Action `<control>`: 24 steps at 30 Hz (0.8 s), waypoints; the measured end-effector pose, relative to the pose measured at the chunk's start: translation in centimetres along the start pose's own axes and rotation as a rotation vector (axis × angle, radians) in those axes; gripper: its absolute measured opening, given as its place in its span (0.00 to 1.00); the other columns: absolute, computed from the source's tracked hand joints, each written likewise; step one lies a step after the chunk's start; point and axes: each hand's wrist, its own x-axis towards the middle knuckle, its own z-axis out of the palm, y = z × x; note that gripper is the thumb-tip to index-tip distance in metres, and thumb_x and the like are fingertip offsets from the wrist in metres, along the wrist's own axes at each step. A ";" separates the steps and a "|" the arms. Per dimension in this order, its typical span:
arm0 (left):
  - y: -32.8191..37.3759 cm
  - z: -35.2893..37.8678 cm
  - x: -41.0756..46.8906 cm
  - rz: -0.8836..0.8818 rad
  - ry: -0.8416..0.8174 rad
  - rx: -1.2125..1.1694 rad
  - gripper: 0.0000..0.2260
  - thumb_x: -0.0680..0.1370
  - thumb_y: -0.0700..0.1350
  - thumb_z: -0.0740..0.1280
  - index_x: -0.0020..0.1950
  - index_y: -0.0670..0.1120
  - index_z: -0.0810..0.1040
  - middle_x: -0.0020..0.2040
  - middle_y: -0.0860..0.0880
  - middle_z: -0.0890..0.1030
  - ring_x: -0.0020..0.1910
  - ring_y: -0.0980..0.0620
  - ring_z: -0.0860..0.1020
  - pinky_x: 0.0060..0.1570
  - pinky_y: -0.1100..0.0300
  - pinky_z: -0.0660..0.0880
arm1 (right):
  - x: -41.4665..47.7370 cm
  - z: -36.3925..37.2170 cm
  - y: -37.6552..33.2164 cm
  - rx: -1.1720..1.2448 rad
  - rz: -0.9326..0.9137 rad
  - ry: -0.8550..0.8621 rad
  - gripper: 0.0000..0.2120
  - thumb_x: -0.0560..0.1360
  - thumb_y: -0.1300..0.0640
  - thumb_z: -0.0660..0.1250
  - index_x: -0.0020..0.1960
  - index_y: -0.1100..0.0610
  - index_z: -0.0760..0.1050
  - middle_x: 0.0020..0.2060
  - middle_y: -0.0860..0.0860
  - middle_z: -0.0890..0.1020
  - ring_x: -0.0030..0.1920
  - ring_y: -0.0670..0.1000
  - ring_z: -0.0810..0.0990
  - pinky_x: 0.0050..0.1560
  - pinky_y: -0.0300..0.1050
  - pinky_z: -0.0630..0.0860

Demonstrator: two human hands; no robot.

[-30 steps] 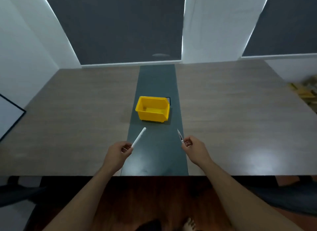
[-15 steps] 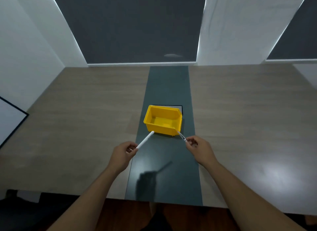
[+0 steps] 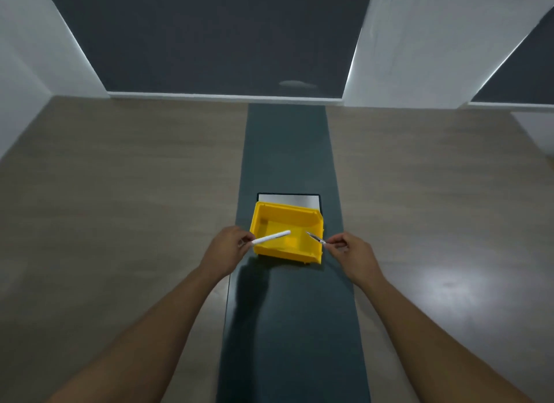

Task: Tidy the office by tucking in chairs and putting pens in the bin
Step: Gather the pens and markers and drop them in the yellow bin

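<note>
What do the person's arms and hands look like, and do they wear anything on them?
Both arms are bare as far as the picture shows: no sleeves reach the forearms. The left hand and the right hand wear no gloves. No watch, bracelet or ring is visible on either wrist or hand, though the fingers are small and slightly blurred here.

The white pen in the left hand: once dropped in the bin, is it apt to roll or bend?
The white pen looks straight and rigid, so it probably won't bend. Its round barrel would likely roll, but the yellow bin's walls should stop it.
</note>
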 end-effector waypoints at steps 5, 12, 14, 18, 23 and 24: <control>-1.2 1.4 3.6 0.064 -0.130 0.037 0.07 0.82 0.48 0.69 0.56 0.49 0.84 0.52 0.50 0.83 0.49 0.49 0.80 0.49 0.54 0.78 | 3.4 3.4 -0.3 -0.057 0.042 -0.058 0.04 0.80 0.58 0.73 0.54 0.53 0.85 0.51 0.52 0.87 0.51 0.50 0.85 0.52 0.46 0.80; -2.4 3.7 4.2 0.070 -0.169 0.083 0.09 0.82 0.49 0.68 0.59 0.50 0.84 0.56 0.50 0.81 0.50 0.48 0.81 0.47 0.56 0.76 | 6.5 6.6 -1.1 -0.151 0.093 -0.064 0.07 0.82 0.56 0.71 0.58 0.56 0.84 0.55 0.54 0.86 0.54 0.49 0.82 0.51 0.43 0.75; -2.6 4.2 4.0 0.061 -0.182 0.064 0.09 0.83 0.49 0.67 0.60 0.50 0.83 0.57 0.51 0.81 0.51 0.49 0.80 0.49 0.56 0.77 | 6.8 7.4 -0.9 -0.152 0.110 -0.080 0.07 0.82 0.57 0.70 0.59 0.56 0.84 0.55 0.53 0.86 0.56 0.49 0.82 0.48 0.41 0.75; -3.1 5.1 4.0 0.052 -0.210 0.062 0.10 0.83 0.49 0.67 0.62 0.51 0.83 0.58 0.50 0.81 0.56 0.50 0.78 0.52 0.56 0.77 | 7.0 8.7 -0.9 -0.213 0.113 -0.115 0.08 0.82 0.57 0.70 0.60 0.56 0.84 0.52 0.48 0.82 0.52 0.45 0.78 0.38 0.24 0.69; -3.2 5.9 4.4 0.034 -0.206 0.106 0.12 0.84 0.52 0.65 0.64 0.53 0.83 0.60 0.51 0.82 0.61 0.50 0.76 0.56 0.55 0.79 | 6.8 10.0 -0.6 -0.217 0.100 -0.153 0.09 0.82 0.59 0.70 0.61 0.56 0.85 0.58 0.54 0.86 0.57 0.54 0.84 0.52 0.39 0.73; -3.1 5.9 4.4 0.036 -0.206 0.116 0.12 0.84 0.52 0.65 0.65 0.53 0.82 0.62 0.51 0.83 0.63 0.50 0.76 0.58 0.54 0.79 | 6.8 10.2 -0.7 -0.230 0.092 -0.155 0.10 0.82 0.59 0.70 0.62 0.56 0.84 0.58 0.53 0.86 0.57 0.54 0.84 0.53 0.39 0.72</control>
